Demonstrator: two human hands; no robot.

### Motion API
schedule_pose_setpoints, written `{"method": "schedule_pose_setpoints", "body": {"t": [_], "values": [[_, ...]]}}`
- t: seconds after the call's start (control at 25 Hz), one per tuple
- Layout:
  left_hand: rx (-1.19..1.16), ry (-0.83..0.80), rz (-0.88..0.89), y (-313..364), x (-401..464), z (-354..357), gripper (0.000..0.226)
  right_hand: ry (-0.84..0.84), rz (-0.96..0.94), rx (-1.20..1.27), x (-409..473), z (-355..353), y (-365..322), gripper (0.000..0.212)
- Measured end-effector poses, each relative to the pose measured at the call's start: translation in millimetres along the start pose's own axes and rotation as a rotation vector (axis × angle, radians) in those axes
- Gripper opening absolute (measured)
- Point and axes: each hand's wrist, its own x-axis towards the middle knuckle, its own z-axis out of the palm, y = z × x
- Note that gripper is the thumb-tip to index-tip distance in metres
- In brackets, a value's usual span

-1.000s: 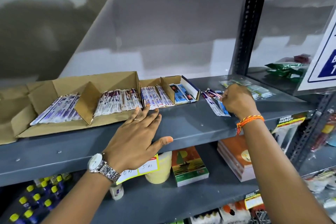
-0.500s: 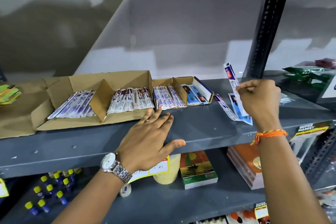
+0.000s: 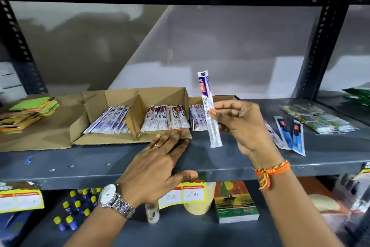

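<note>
My right hand (image 3: 243, 124) pinches a long white and blue pen packet (image 3: 209, 110) and holds it nearly upright above the grey shelf (image 3: 100, 158). My left hand (image 3: 158, 168) lies flat on the shelf's front edge with fingers straight, its fingertips touching the open cardboard box (image 3: 112, 136). That box holds rows of similar packets (image 3: 166, 119) split by a cardboard divider. A second small box behind my right hand is mostly hidden.
Loose blue packets (image 3: 290, 134) and clear wrapped packs (image 3: 318, 117) lie on the shelf at right. A stack of coloured pads (image 3: 30, 114) sits far left. Below are small bottles (image 3: 76, 210), a cream jar (image 3: 198, 200), price labels (image 3: 186, 194) and a notebook block (image 3: 235, 202).
My right hand has lifted one packet from the loose pile at right and carried it left, up in front of the boxes. My left hand stays on the shelf edge.
</note>
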Motion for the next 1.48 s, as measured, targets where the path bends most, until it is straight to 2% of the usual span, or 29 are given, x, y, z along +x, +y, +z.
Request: {"method": "schedule_pose_setpoints", "body": {"t": [0.12,0.36,0.72,0.92,1.08,1.16,1.32,1.48], "values": [[-0.01,0.013,-0.06,-11.2,-14.0,-4.0,0.105,-0.084,0.002,0.011,-1.8,30.3,-3.7,0.014],[0.011,0.012,-0.141,-24.9,-40.4,-5.4,0.1,-0.192,-0.049,0.102,-11.6,63.7,-8.1,0.017],[0.013,0.066,-0.157,-24.4,-43.7,-4.2,0.092,-0.209,-0.067,0.106,-6.5,71.2,-19.0,0.017],[0.037,0.045,-0.17,-22.9,-41.9,-6.2,0.097,-0.182,-0.037,-0.223,57.7,91.1,-9.7,0.022],[0.052,0.044,-0.167,-21.7,-42.0,-7.7,0.102,-0.187,-0.071,-0.803,103.6,124.5,14.0,0.018],[0.059,0.041,-0.167,-21.6,-42.0,-7.1,0.098,-0.212,-0.105,-0.985,110.7,139.3,25.6,0.019],[0.049,0.034,-0.17,-21.6,-42.5,-7.2,0.095,-0.236,-0.11,-1.088,111.3,153.3,39.3,0.027],[0.044,0.043,-0.17,-22.3,-42.1,-6.3,0.093,-0.246,-0.143,-1.116,112.2,155.1,44.2,0.025]]}}
